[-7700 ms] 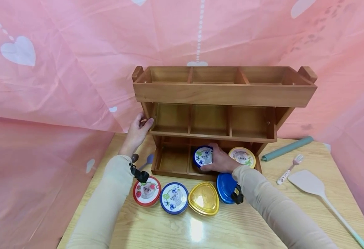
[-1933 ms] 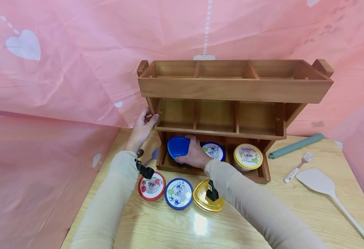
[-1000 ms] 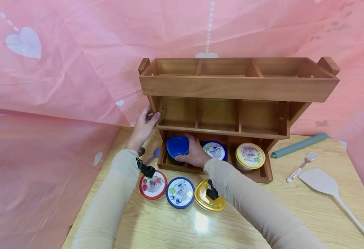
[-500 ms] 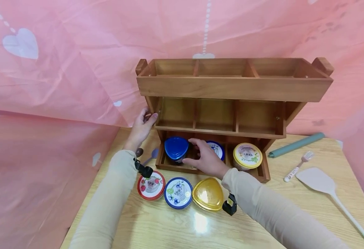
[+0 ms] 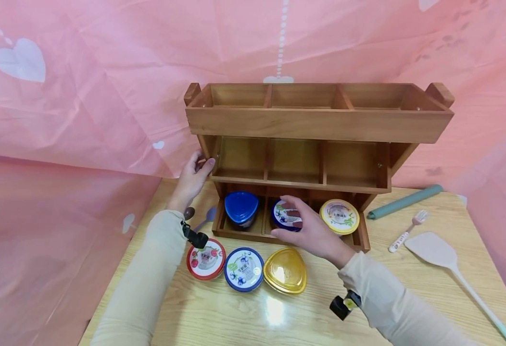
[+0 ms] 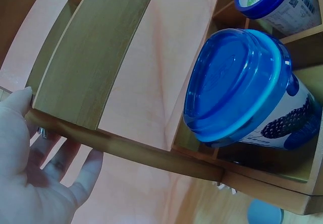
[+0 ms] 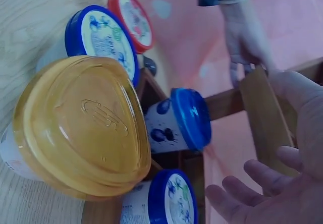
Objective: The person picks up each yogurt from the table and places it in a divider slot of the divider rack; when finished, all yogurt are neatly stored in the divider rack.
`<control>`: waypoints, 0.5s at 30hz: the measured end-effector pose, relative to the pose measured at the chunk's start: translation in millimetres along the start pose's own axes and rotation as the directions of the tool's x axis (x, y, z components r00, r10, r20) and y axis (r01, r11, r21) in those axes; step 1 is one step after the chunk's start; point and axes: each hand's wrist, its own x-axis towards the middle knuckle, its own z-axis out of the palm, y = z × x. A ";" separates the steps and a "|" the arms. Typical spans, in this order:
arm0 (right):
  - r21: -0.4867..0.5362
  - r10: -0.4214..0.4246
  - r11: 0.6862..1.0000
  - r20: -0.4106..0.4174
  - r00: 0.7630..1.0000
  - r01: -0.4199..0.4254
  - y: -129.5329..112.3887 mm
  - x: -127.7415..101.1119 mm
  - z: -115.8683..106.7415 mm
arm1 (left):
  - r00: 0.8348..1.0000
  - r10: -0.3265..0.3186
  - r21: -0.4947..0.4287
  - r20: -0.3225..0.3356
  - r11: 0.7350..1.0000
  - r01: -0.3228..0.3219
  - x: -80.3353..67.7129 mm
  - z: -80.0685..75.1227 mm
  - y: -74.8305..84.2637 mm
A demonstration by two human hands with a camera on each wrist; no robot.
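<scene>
Wooden rack [image 5: 318,122], three tiers, stands at the back of the bench [image 5: 409,288], beyond both hands. Top and middle tiers show nothing inside. Bottom tier holds three cups.

Left hand [image 5: 191,179]: grip clasped on the rack's left upright at middle-tier height, thumb on the front edge, fingers round the side. Left wrist view confirms the hold on the wooden edge [image 6: 75,128].

Right hand [image 5: 311,230]: grip released, fingers spread and relaxed, nothing held. It hovers at the front lip of the bottom tier, over the centre compartment.

Blue-lid cup [image 5: 241,210]: stands upright in the bottom tier's left compartment, just left of the R grip and apart from it. Long axis vertical. R hand is nearer; L hand sits above and left of it.

Blueberry cup [image 5: 284,217]: centre compartment, directly beyond R fingers, partly hidden; contact cannot be told.

Yellow-rim cup [image 5: 339,216]: right compartment, just right of R grip.

On the bench, nearer than R grip and to its left, a row: gold-lid cup [image 5: 285,270], blue-rim cup [image 5: 243,269], red-rim cup [image 5: 206,258], touching or nearly so.

Well right of R grip: spatula [image 5: 435,252], green roll [image 5: 404,202], fork [image 5: 404,233].
</scene>
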 end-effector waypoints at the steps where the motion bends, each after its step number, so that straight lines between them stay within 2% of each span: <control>1: 0.000 0.006 1.000 -0.003 1.000 -0.006 0.9 -3.6 -1.5 | 1.000 0.000 0.002 0.000 1.000 0.000 0.1 -0.1 -0.1; 7: 0.004 0.020 1.000 -0.052 0.998 -0.019 5.3 -25.8 -1.9 | 1.000 -0.001 -0.005 0.005 1.000 0.001 1.1 -0.8 -0.1; 15: 0.021 -0.048 0.998 -0.168 0.985 0.052 16.2 -46.6 16.4 | 0.999 -0.021 0.003 0.027 1.000 0.021 -1.8 -0.5 5.1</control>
